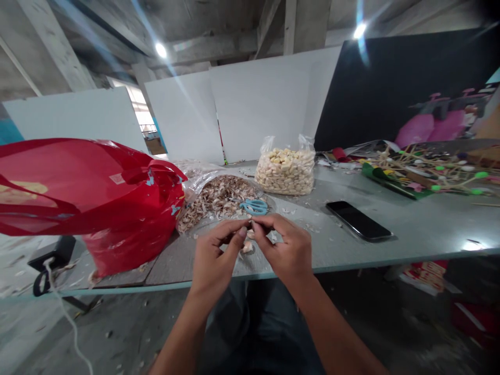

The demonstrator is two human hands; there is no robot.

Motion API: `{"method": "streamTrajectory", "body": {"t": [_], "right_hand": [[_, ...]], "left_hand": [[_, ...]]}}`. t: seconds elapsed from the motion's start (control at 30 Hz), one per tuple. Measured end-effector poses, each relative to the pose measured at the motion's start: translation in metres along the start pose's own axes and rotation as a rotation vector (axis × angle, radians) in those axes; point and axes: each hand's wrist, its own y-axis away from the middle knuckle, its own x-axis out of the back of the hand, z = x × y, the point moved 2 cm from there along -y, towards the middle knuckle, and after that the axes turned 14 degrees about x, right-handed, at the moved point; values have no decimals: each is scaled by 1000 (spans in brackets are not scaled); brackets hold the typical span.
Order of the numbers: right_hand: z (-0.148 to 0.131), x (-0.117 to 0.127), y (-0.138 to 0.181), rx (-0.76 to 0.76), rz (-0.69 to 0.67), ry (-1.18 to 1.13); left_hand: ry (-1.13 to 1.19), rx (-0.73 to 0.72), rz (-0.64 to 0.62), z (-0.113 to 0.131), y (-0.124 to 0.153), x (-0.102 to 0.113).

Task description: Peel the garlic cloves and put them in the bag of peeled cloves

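Observation:
My left hand and my right hand meet at the fingertips above the table's front edge. Both are closed in a pinch on what looks like a garlic clove, mostly hidden by the fingers. Just under the fingertips lie unpeeled garlic cloves on the table. Beyond my hands, scissors with light blue handles rest against a heap of dry garlic skins, which spills from a clear plastic bag. Farther back stands a clear bag full of pale peeled garlic cloves.
A big red plastic bag stands at the left, beside a black box with a white cable. A black phone lies to the right. Craft sticks with coloured tips clutter the far right. White panels rise behind the table.

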Motion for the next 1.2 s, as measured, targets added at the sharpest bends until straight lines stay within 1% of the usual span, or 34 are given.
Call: {"method": "streamTrajectory", "body": {"t": [0.13, 0.23, 0.33, 0.43, 0.53, 0.6, 0.67, 0.73, 0.8, 0.87, 0.9, 0.93, 1.03, 1.1, 1.2], "right_hand": [[8, -4, 1, 24, -3, 69], [15, -7, -1, -46, 0, 45], [25, -11, -2, -214, -31, -113], [36, -15, 0, -375, -99, -323], [42, -18, 1, -426, -173, -455], [43, -18, 1, -435, -217, -527], [43, -18, 2, -481, -248, -614], [44, -18, 4, -549, -244, -691], [45, -18, 5, -595, -207, -729], [47, -18, 7, -617, -165, -742], [47, -19, 7, -624, -153, -748], [47, -19, 8, -630, -148, -756], [44, -21, 8, -628, -145, -781], [39, -22, 8, -616, -142, -794], [33, -22, 8, -590, -118, -788]], "left_hand": [[-71, -16, 11, -7, -3, 0], [-98, 6, 62, -15, -9, 3], [-73, 8, 109, -21, -16, 6], [-52, -43, 81, -23, -22, 7], [-72, -117, 9, -24, -28, 6], [-87, -128, -36, -26, -33, 5], [-99, -78, -33, -31, -38, 7], [-137, -12, 50, -39, -45, 11], [-272, 15, 147, -48, -53, 18], [-445, 55, 213, -60, -62, 25], [-529, 82, 205, -67, -66, 28], [-579, 100, 146, -73, -71, 30], [-588, 72, 43, -87, -78, 34], [-622, 106, 30, -91, -79, 36], [-701, 208, 66, -92, -76, 37]]}}
